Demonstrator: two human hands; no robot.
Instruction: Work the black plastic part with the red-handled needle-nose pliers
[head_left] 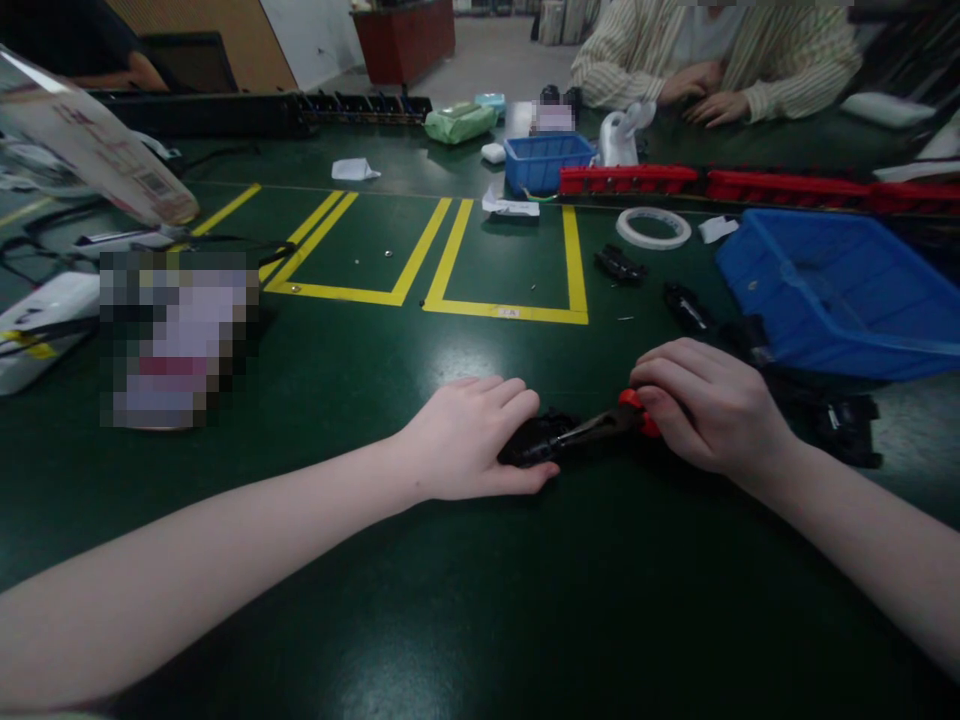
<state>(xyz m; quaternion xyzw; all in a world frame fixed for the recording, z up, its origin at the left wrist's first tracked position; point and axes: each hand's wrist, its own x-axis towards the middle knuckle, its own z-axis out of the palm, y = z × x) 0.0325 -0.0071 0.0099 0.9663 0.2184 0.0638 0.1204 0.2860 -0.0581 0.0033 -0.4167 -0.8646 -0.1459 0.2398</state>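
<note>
On the green table, my left hand (480, 440) is wrapped around a black plastic part (534, 440), thumb along its near side. My right hand (709, 405) is closed on the red handles of a pair of pliers (600, 428). The metal jaws point left and meet the right end of the black part; whether they grip it I cannot tell. More black parts (847, 425) lie to the right of my right hand, and others (621, 265) lie beyond it.
A large blue bin (847, 300) stands at the right, with a tape roll (653, 228) beside it. Yellow tape lines (502, 312) mark the table. At the left are a blurred-out box (180, 340) and cables. Across the table sits a person (720, 60), hands together.
</note>
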